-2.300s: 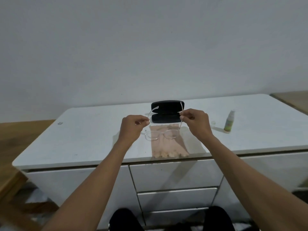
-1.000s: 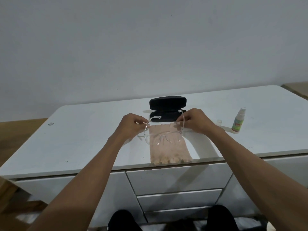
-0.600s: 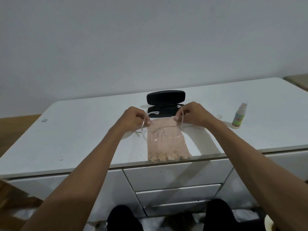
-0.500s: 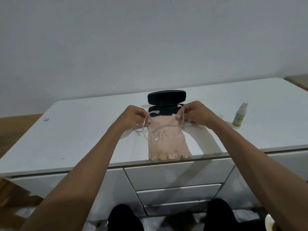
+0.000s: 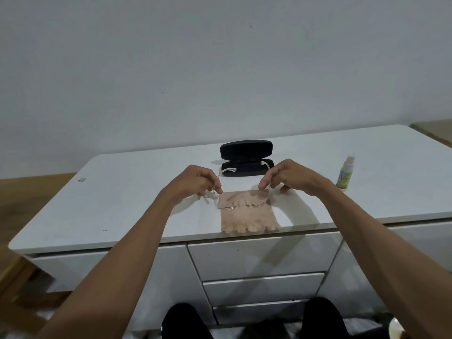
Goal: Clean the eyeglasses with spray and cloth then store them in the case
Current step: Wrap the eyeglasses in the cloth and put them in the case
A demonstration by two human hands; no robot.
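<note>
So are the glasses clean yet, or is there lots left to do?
Probably not clean yet. Ready: the black case is open, the cloth is spread out. Happening: left hand and right hand hold the clear glasses by their arms, lenses down at the cloth. Left: the spray bottle stands untouched, then wiping and putting away.

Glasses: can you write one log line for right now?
clear-framed glasses on beige cloth | left hand, right hand holding temples | black case open
</note>
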